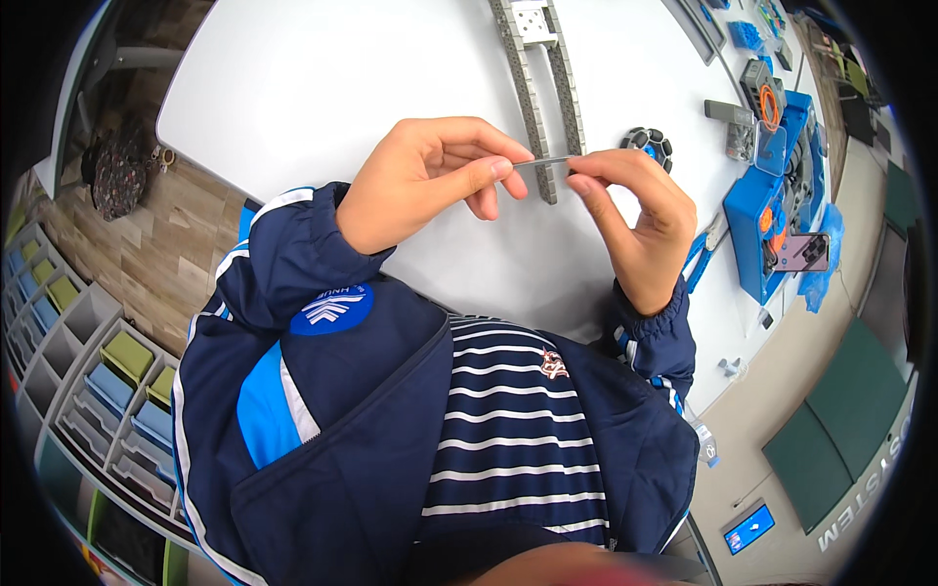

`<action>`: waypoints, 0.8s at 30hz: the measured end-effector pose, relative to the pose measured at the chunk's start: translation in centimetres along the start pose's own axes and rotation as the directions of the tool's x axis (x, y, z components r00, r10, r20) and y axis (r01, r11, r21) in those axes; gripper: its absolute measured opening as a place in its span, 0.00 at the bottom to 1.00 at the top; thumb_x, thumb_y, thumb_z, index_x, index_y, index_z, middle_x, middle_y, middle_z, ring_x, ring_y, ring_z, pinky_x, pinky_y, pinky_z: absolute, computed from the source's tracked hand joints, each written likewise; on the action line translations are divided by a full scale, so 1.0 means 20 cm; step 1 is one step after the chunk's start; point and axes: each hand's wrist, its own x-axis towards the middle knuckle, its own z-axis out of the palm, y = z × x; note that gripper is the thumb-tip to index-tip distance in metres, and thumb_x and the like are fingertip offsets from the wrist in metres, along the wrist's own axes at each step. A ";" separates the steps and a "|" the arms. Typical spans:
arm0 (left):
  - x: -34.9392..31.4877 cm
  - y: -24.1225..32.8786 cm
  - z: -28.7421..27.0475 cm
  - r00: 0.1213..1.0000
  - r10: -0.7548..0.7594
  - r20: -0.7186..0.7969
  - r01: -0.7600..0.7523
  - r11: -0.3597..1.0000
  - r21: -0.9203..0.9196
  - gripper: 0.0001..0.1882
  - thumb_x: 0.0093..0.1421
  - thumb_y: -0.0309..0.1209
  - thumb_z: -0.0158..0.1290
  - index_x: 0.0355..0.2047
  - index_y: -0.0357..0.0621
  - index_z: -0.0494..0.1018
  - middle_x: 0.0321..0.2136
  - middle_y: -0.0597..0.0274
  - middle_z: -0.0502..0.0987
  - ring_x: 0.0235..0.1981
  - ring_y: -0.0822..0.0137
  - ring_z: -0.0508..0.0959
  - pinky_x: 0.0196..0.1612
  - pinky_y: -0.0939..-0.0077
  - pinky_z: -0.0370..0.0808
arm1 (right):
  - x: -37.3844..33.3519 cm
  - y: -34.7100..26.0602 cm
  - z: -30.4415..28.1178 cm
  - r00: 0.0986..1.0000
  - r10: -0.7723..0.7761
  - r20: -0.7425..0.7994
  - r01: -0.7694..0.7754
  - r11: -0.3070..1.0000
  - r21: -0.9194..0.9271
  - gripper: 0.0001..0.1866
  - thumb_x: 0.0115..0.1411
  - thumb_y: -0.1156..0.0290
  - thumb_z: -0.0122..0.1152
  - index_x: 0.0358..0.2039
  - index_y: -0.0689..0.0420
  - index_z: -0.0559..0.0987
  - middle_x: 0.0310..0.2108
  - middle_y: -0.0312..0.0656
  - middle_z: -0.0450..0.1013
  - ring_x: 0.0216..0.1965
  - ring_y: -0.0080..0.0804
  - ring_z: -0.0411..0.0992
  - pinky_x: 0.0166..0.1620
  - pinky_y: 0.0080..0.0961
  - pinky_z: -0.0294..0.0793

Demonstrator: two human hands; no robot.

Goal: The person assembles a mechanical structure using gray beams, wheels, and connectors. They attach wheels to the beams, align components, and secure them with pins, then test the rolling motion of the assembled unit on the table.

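Observation:
Between my two hands a thin metal rod (543,161) is held level above the white table (322,88). My left hand (415,186) is closed in a pinch on the rod's left end. With thumb and forefinger, my right hand (640,210) pinches the other end, where a small dark piece shows at the fingertips. Beyond and partly beneath the rod lie two long grey beams (528,93), side by side and joined near the top by a white perforated bracket (531,21). A black roller wheel (649,143) with a blue centre rests just past my right hand.
Along the table's right side stands a blue parts box (747,210) with a phone (805,252) at its edge. An orange cable coil (770,107) and grey parts lie farther back. On the floor at left is a dark patterned bag (119,176); drawers (107,381) stand below it.

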 end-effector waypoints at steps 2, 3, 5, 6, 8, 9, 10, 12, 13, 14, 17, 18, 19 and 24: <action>-0.01 -0.01 0.00 1.000 -0.015 -0.002 0.016 1.000 0.006 0.12 0.70 0.27 0.52 0.48 0.32 0.78 0.34 0.53 0.83 0.29 0.73 0.80 0.36 0.78 0.80 | -0.04 0.03 0.02 0.996 -0.023 -0.089 0.021 1.000 -0.019 0.09 0.54 0.82 0.71 0.37 0.64 0.85 0.33 0.43 0.81 0.31 0.29 0.78 0.37 0.21 0.76; -0.02 -0.01 0.01 1.000 -0.023 0.000 0.023 1.000 0.013 0.12 0.70 0.27 0.52 0.48 0.32 0.78 0.34 0.53 0.83 0.29 0.74 0.80 0.36 0.78 0.80 | -0.06 0.04 0.03 0.997 -0.002 -0.073 0.003 1.000 0.011 0.09 0.54 0.82 0.71 0.37 0.64 0.85 0.33 0.44 0.81 0.31 0.29 0.78 0.37 0.21 0.76; -0.03 -0.01 0.01 1.000 -0.030 0.005 0.030 0.999 -0.011 0.12 0.69 0.28 0.52 0.47 0.34 0.78 0.34 0.54 0.84 0.28 0.74 0.80 0.36 0.78 0.80 | -0.08 0.05 0.04 0.998 0.052 -0.038 -0.049 0.996 0.079 0.09 0.55 0.82 0.70 0.37 0.64 0.85 0.33 0.44 0.81 0.32 0.29 0.79 0.37 0.21 0.76; -0.03 -0.02 0.02 0.999 -0.053 0.001 0.053 0.999 -0.012 0.11 0.69 0.28 0.52 0.47 0.34 0.79 0.34 0.54 0.84 0.28 0.74 0.81 0.37 0.79 0.80 | -0.09 0.06 0.05 0.997 0.069 -0.037 -0.065 0.993 0.094 0.08 0.55 0.82 0.70 0.37 0.64 0.85 0.34 0.44 0.81 0.32 0.28 0.79 0.37 0.21 0.77; -0.04 -0.01 0.02 0.997 -0.054 0.047 0.056 0.998 -0.023 0.11 0.69 0.27 0.52 0.47 0.34 0.79 0.34 0.55 0.84 0.28 0.74 0.80 0.37 0.79 0.80 | -0.11 0.05 0.06 0.995 0.097 -0.012 -0.094 0.986 0.136 0.08 0.56 0.82 0.69 0.37 0.64 0.85 0.34 0.44 0.81 0.33 0.28 0.79 0.38 0.21 0.77; -0.05 -0.01 0.03 0.996 -0.057 0.067 0.058 0.998 -0.023 0.11 0.69 0.27 0.52 0.47 0.34 0.79 0.34 0.55 0.84 0.28 0.74 0.80 0.37 0.79 0.80 | -0.12 0.05 0.07 0.993 0.114 0.011 -0.114 0.982 0.153 0.08 0.57 0.82 0.69 0.38 0.64 0.85 0.34 0.44 0.81 0.33 0.28 0.79 0.39 0.21 0.77; -0.05 -0.01 0.04 0.997 -0.054 0.047 0.055 0.998 -0.020 0.11 0.69 0.27 0.52 0.46 0.34 0.79 0.34 0.55 0.83 0.28 0.74 0.80 0.37 0.79 0.80 | -0.13 0.05 0.07 0.991 0.131 -0.014 -0.126 0.973 0.192 0.08 0.57 0.82 0.68 0.38 0.64 0.85 0.34 0.44 0.81 0.34 0.28 0.79 0.39 0.21 0.78; -0.05 -0.02 0.05 1.000 -0.030 0.008 0.030 0.999 -0.013 0.11 0.69 0.26 0.52 0.46 0.34 0.79 0.34 0.55 0.83 0.28 0.75 0.80 0.37 0.79 0.80 | -0.14 0.04 0.07 0.985 0.164 -0.049 -0.146 0.954 0.263 0.08 0.59 0.82 0.67 0.40 0.65 0.84 0.35 0.44 0.81 0.35 0.28 0.80 0.40 0.20 0.79; -0.06 -0.02 0.04 0.999 -0.032 0.006 0.032 0.999 -0.005 0.11 0.69 0.26 0.52 0.46 0.34 0.79 0.34 0.55 0.83 0.28 0.75 0.80 0.37 0.79 0.80 | -0.15 0.04 0.07 0.978 0.205 -0.048 -0.180 0.933 0.312 0.08 0.60 0.82 0.66 0.40 0.65 0.84 0.35 0.44 0.81 0.35 0.28 0.80 0.41 0.20 0.79; -0.06 -0.01 0.04 0.999 -0.033 0.007 0.033 0.999 0.003 0.11 0.69 0.26 0.52 0.46 0.34 0.79 0.34 0.56 0.83 0.29 0.75 0.80 0.37 0.79 0.80 | -0.15 0.04 0.07 0.969 0.241 -0.048 -0.208 0.910 0.360 0.08 0.61 0.82 0.66 0.41 0.66 0.83 0.35 0.44 0.82 0.36 0.28 0.80 0.41 0.20 0.79; -0.07 -0.02 0.05 0.999 -0.038 0.016 0.038 0.999 0.002 0.10 0.69 0.26 0.52 0.46 0.34 0.79 0.34 0.56 0.83 0.29 0.75 0.80 0.37 0.79 0.80 | -0.17 0.03 0.06 0.972 0.235 -0.007 -0.218 0.913 0.345 0.08 0.62 0.81 0.65 0.43 0.67 0.83 0.37 0.45 0.82 0.37 0.28 0.81 0.41 0.20 0.80; -0.07 -0.02 0.05 0.999 -0.048 0.017 0.048 0.999 0.003 0.10 0.69 0.26 0.52 0.46 0.34 0.79 0.34 0.56 0.83 0.29 0.75 0.80 0.38 0.79 0.80 | -0.17 0.02 0.06 0.974 0.227 0.000 -0.215 0.923 0.320 0.08 0.62 0.81 0.65 0.42 0.67 0.83 0.37 0.45 0.82 0.37 0.28 0.81 0.41 0.20 0.80; -0.07 -0.02 0.05 0.999 -0.034 0.015 0.034 0.999 0.003 0.10 0.68 0.26 0.52 0.46 0.34 0.79 0.34 0.56 0.83 0.29 0.75 0.80 0.38 0.79 0.80 | -0.17 0.02 0.06 0.974 0.226 0.020 -0.222 0.929 0.295 0.08 0.62 0.81 0.65 0.42 0.67 0.83 0.37 0.45 0.82 0.37 0.27 0.81 0.41 0.21 0.80; -0.10 -0.03 0.06 0.999 -0.036 -0.002 0.036 0.997 0.073 0.10 0.68 0.26 0.53 0.45 0.34 0.79 0.33 0.57 0.83 0.29 0.75 0.80 0.38 0.80 0.80 | -0.17 0.00 0.08 0.998 0.053 0.040 -0.056 0.996 0.063 0.10 0.56 0.83 0.68 0.40 0.63 0.84 0.35 0.45 0.82 0.35 0.32 0.82 0.39 0.23 0.79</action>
